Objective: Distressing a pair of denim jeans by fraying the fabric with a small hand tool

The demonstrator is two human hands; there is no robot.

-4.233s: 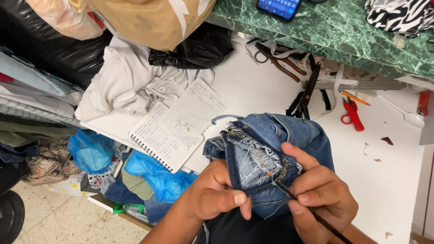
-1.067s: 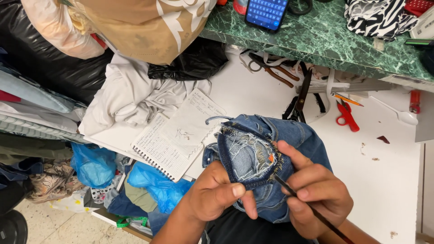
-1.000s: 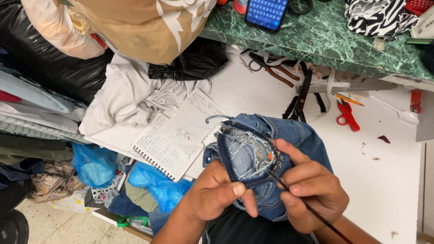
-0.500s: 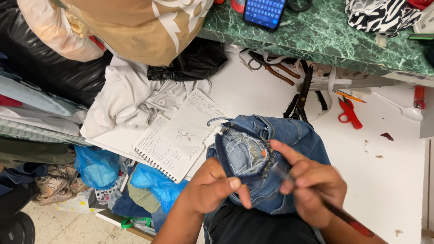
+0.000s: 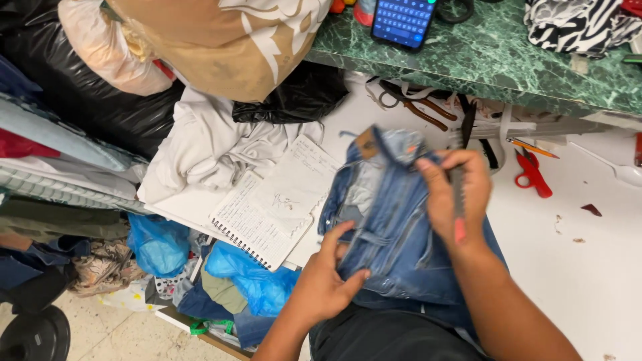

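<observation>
**Denim garment held over the table edge, thin tool in the right hand**

The blue denim garment (image 5: 394, 220) is bunched and held up between both hands, above the near edge of the white table (image 5: 588, 267) and over the person's lap. Its long axis runs from lower right to upper left; the end with the tan patch points up and away, toward the green marble counter (image 5: 495, 60).

The left hand (image 5: 328, 281) supports the lower folds from beneath, its grip clenched on the cloth with thumb and fingers pinching a fold. The right hand (image 5: 455, 200) presses on the upper part, its grip closed around a thin dark tool (image 5: 459, 200) with a red end. The tool is motion-blurred, so its exact kind cannot be told.

Risk, as a judgement: the tool lies close against the fingers, and a slip of the bunched cloth could drive its tip into the supporting hand or tear the denim.

An open spiral notebook (image 5: 274, 207) lies just left of the garment; red scissors (image 5: 531, 174) lie to the right, well apart.
</observation>
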